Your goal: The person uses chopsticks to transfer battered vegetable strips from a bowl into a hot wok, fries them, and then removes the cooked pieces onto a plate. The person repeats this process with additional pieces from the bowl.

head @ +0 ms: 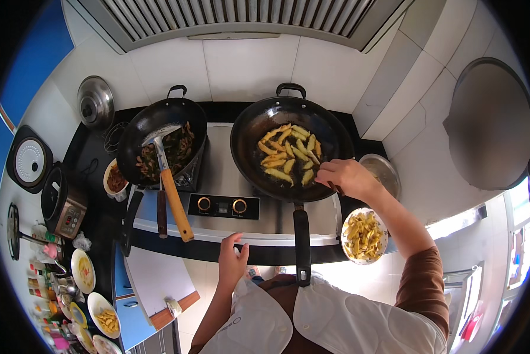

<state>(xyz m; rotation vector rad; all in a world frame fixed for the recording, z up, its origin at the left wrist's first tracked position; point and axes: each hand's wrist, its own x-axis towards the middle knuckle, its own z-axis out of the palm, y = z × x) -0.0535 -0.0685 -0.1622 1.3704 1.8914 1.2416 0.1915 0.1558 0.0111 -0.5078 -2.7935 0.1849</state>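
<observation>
A black wok (256, 155) on the right side of the cooktop holds battered, yellow strips (275, 163) frying in oil. My right hand (347, 177) is over the wok's right rim, its fingers closed on brown sticks that look like chopsticks. Below that forearm, a patterned bowl (365, 261) is piled with more yellow strips. My left hand (232, 259) is raised before the cooktop's front edge, fingers bent; a small pale thing shows near its thumb, too small to name. A second wok (134, 128) on the left holds cooked meat and greens, with a wooden-handled spatula (172, 194) resting across it.
The right wok's black handle (302, 243) juts toward my body. A metal bowl (391, 177) stands right of that wok. At left are a bowl of reddish food (116, 178), a rice cooker (66, 208), several plates and bottles. A range hood (247, 26) hangs above.
</observation>
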